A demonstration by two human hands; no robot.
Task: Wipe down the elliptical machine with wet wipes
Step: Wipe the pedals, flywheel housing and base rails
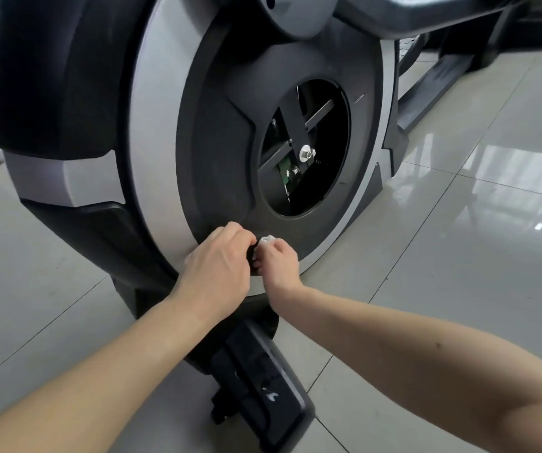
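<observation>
The elliptical machine's big round flywheel housing [217, 132] fills the view, black with a silver ring and a round opening showing bolts and bars. A crumpled white wet wipe [265, 240] is gripped in my right hand [276, 261], which sits curled against the lower edge of the black disc. My left hand [219, 263] is just to its left, fingers curled, touching the same lower edge and the wipe's side. Most of the wipe is hidden inside the fist.
The machine's black base foot [263, 390] juts toward me below my hands. Glossy pale floor tiles [459, 256] spread to the right and left. A dark crank arm [410, 11] and rails run off at the upper right.
</observation>
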